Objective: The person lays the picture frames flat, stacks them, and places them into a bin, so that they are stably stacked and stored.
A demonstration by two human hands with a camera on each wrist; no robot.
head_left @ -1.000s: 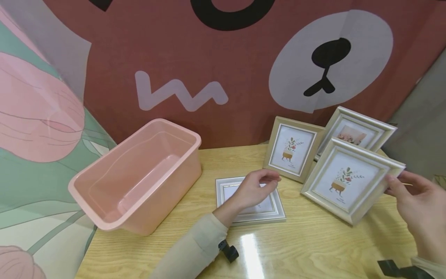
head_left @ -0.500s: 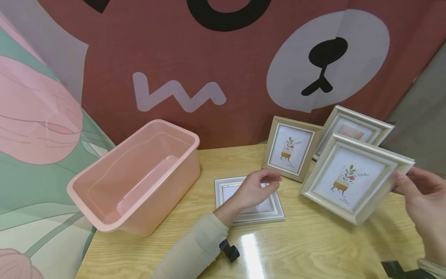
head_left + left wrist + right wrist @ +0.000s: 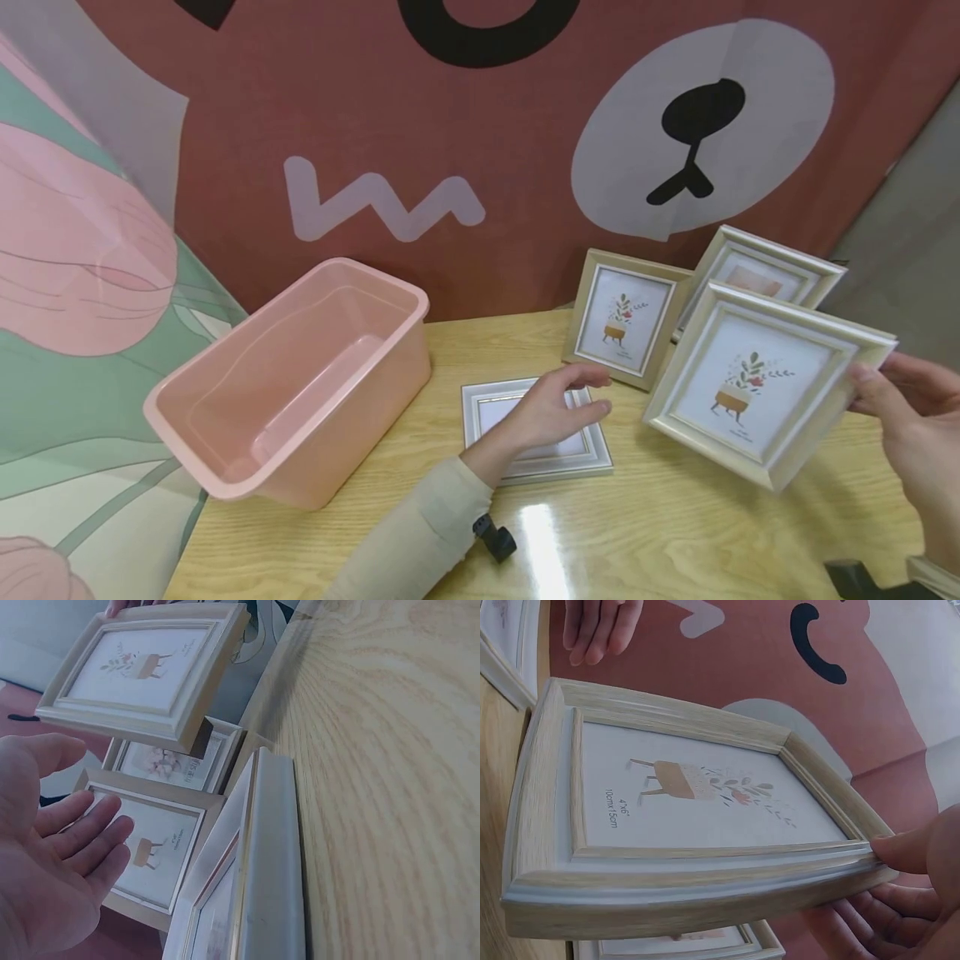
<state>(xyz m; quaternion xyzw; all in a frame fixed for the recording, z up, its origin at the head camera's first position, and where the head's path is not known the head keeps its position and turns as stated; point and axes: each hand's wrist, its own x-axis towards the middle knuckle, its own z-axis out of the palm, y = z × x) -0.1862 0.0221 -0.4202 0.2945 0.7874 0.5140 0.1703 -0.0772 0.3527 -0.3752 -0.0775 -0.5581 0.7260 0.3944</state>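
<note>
Cream in colour, a picture frame (image 3: 750,387) tilts above the tabletop (image 3: 660,533), its edge pinched by the right hand (image 3: 918,425). Relaxed, thumb spread apart, the left hand (image 3: 550,410) hovers over a silver frame (image 3: 576,458) lying flat.

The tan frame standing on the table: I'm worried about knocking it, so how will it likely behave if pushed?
The tan frame may tip if nudged near its top, since it stands on a narrow edge on the table; any back support is hidden. It should stay stiff, judging by its straight, thick border.
</note>
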